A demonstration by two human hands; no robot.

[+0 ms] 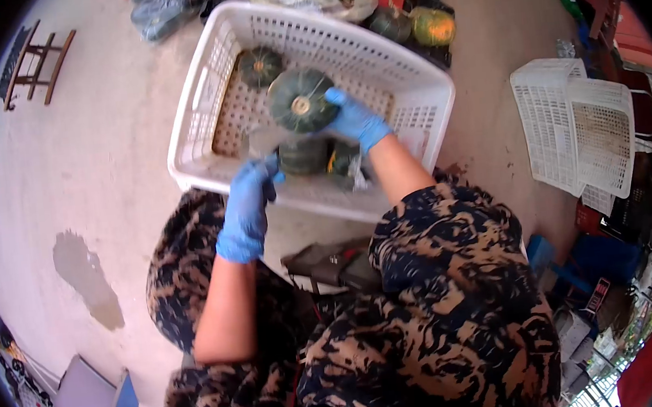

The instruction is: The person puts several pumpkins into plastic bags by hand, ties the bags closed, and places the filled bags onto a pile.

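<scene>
- My right hand [355,118], blue-gloved: grasping one ribbed green pumpkin [302,102] over the white crate.
- My left hand [248,207], blue-gloved: fingers bent near the crate's close rim; whether it grips anything, I cannot tell.
- White crate [192,99], perforated: beneath both hands.
- Smaller pumpkin [259,67]: inside, beyond my left hand.
- Dark pumpkin [304,158]: inside, just right of my left hand.

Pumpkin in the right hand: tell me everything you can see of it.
The pumpkin is round and dark green, with paler streaks radiating from a tan stem end facing the camera. It looks hard-skinned; its underside is hidden. The blue-gloved right hand grips its side, over the white, perforated plastic crate.
</scene>
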